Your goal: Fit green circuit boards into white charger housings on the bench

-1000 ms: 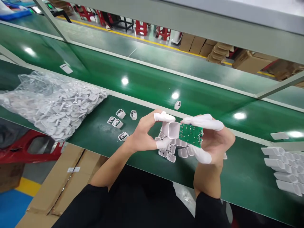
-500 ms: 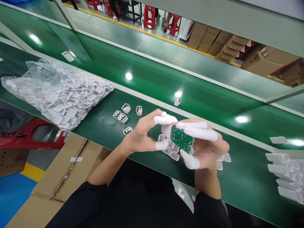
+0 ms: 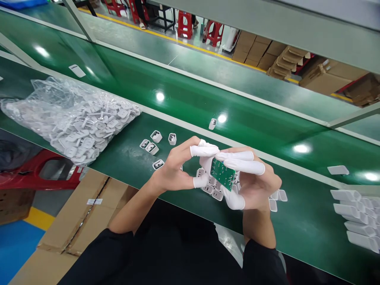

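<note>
My left hand (image 3: 178, 166), with white finger cots on its fingertips, grips a white plastic charger housing (image 3: 206, 163) between thumb and fingers. In my right hand (image 3: 252, 178), also in finger cots, a green circuit board (image 3: 223, 174) is pinched between thumb and fingers. The board's left end is at the mouth of the housing, and part of it appears to be inside. Beneath my hands, several white housings (image 3: 217, 195) with slots stand grouped on the green bench; my hands partly hide them. More white housings (image 3: 282, 195) lie just right of my right wrist.
A clear plastic bag (image 3: 53, 99) full of white plug covers (image 3: 89, 134) lies at the left. Several filled housings (image 3: 152, 148) stand near my left hand. Stacked white housings (image 3: 356, 217) are at the far right. A cardboard box (image 3: 86, 213) is below the bench's left edge.
The green circuit board has moved left, further into the housing, and less of it shows. My right hand has shifted left with it; my left hand has barely moved.
</note>
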The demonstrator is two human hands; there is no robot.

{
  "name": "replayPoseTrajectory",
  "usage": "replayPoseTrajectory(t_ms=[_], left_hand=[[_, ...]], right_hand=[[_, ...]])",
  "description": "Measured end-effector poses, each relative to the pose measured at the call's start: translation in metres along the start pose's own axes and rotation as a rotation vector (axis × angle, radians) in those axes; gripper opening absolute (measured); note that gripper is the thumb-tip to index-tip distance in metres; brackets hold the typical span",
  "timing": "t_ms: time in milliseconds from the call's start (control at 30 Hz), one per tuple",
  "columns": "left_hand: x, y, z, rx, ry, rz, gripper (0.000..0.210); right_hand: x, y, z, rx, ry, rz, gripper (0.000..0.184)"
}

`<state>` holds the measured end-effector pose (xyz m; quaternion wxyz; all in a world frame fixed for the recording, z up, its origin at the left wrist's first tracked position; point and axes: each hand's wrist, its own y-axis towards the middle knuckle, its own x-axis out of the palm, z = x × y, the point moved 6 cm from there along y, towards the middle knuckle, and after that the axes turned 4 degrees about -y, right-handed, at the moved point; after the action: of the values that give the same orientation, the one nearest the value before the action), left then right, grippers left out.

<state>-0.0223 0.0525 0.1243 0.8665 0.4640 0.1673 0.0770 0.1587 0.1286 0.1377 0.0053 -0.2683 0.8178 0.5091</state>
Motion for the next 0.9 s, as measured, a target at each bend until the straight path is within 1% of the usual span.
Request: replayPoseTrajectory(t_ms=[133,333,467,633,733,833,900], left_hand=[[-0.001,0.001,0.001,0.003,0.016,0.0,0.082],[-0.001,0.0,0.002,0.01,0.004,-0.002,0.084],[-0.001,-0.001,0.002,-0.007,-0.018,-0.01,0.083],[-0.001,-0.002,0.001,-0.008,-0.016,-0.011,0.085],[0.001,-0.004,-0.002,-0.006,-0.015,0.012,0.081],[0.002,-0.007,-0.005,-0.024,-0.032,0.058,0.074],[0.004,-0.009,-0.008,-0.058,-0.051,0.089,0.073]], right_hand=[[0.0,0.0,-0.001,0.005,-0.044,0.003,0.069],[-0.001,0.002,-0.003,0.021,-0.051,0.029,0.057],[-0.001,0.001,-0.001,0.023,-0.063,0.022,0.055],[0.0,0.0,0.002,0.051,-0.079,-0.029,0.059],[0.002,0.001,0.0,0.053,-0.112,-0.058,0.062],[0.001,0.001,0.001,0.075,-0.206,-0.104,0.074],[-0.005,0.001,-0.001,0.061,-0.252,-0.098,0.084]])
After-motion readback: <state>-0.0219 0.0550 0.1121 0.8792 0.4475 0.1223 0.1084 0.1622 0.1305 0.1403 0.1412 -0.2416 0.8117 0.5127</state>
